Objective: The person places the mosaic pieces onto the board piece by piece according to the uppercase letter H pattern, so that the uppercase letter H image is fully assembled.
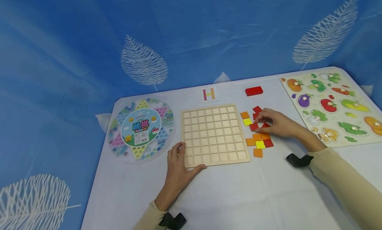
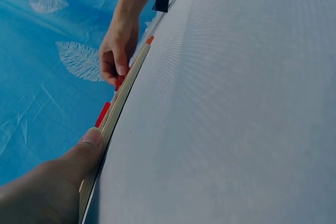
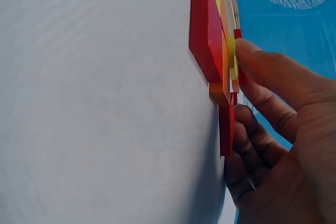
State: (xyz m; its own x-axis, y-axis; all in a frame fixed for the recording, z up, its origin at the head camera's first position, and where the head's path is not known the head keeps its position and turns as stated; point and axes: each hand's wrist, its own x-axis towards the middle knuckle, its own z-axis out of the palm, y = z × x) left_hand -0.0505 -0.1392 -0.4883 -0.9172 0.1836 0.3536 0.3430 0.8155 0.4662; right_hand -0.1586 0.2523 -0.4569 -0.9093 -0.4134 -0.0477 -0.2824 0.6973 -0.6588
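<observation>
The wooden grid board (image 1: 213, 136) lies flat with its grid squares bare. Around its near left corner spreads my left hand (image 1: 176, 170), fingers at the left edge and thumb along the front edge; the left wrist view shows that thumb (image 2: 86, 153) on the rim. My right hand (image 1: 279, 123) is right of the board, among red, orange and yellow square tiles, pinching a red tile (image 3: 242, 75) between thumb and index finger. Its other fingers are curled beside another red tile (image 3: 227, 129). Near them lie a yellow tile (image 1: 260, 144) and an orange tile (image 1: 258, 153).
Behind the board are a pattern card (image 1: 208, 94) and a red block (image 1: 254, 91). A round board-game case (image 1: 141, 127) lies to the left. A vegetable puzzle board (image 1: 334, 107) occupies the right side, beyond my right hand.
</observation>
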